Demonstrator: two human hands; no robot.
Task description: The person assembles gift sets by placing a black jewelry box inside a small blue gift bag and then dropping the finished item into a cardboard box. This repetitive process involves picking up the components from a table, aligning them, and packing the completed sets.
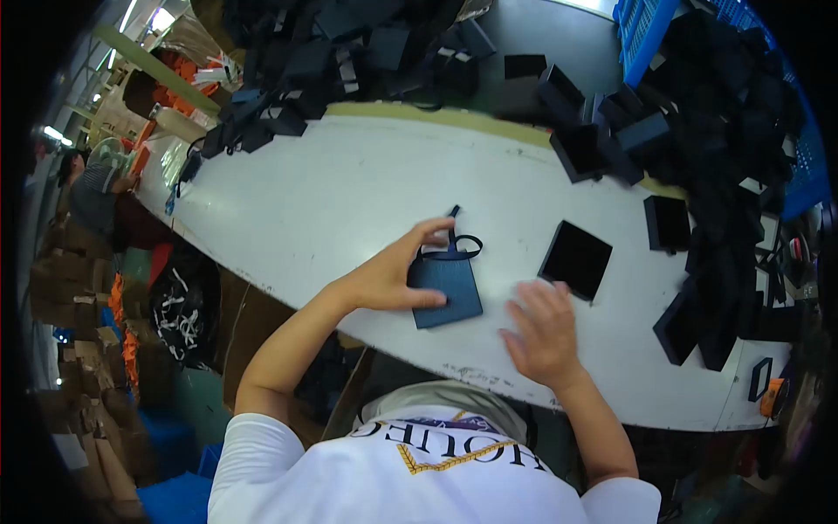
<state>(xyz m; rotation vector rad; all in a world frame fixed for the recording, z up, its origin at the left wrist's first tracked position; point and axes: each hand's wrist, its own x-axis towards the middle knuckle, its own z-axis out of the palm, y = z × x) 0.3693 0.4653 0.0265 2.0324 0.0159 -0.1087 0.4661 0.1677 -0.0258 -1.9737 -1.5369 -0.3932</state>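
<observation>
A small dark blue bag (452,295) with a loop handle lies flat on the white table (332,192). My left hand (390,275) grips it by its left edge, thumb below and fingers curled over the top by the handle. My right hand (543,334) hovers just right of the bag with its fingers spread and nothing in it. A flat black square box (576,259) lies just beyond my right hand.
Heaps of black boxes and bags (349,61) crowd the far edge and the right side (724,175) of the table. A blue crate (642,26) stands at the top right. Cardboard cartons (78,288) and another person (87,188) are on the left.
</observation>
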